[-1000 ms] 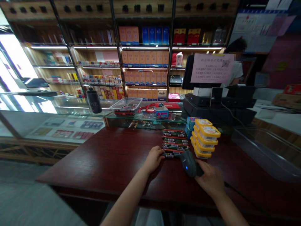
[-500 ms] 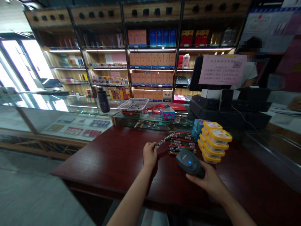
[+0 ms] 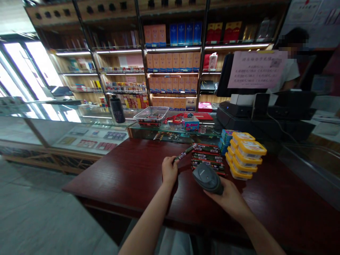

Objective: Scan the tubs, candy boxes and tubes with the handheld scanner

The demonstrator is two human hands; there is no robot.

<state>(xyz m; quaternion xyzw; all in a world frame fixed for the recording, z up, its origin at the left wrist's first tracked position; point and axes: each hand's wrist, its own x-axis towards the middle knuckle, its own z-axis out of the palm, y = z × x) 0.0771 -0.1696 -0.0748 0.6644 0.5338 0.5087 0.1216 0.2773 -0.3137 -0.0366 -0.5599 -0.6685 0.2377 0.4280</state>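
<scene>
My left hand (image 3: 170, 171) is closed round the lower end of a slim, dark wrapped stick (image 3: 184, 153) with a printed label, its far end tilted up to the right. In my right hand (image 3: 231, 198) is a grey barcode scanner (image 3: 207, 177), its head turned toward the stick but apart from it. Beyond the scanner, similar sticks (image 3: 207, 156) with red edges lie in a stacked row on the dark wooden table (image 3: 127, 177). Stacked yellow-lidded tubs (image 3: 247, 156) stand right of them, beside a pile of small blue packs (image 3: 225, 140).
On the glass counter (image 3: 130, 124) behind stand a dark bottle (image 3: 117, 109), a clear tray (image 3: 151, 115) of more sticks and a small blue-pink box (image 3: 191, 124). A monitor (image 3: 225, 76) with a pink notice rises at right; a person (image 3: 290, 71) is behind it. A clear bin (image 3: 308, 170) sits far right.
The scanner has moved slightly left, closer to the stick, and its blue light no longer shows. My left hand still holds the stick in nearly the same place. The view has shifted a little.
</scene>
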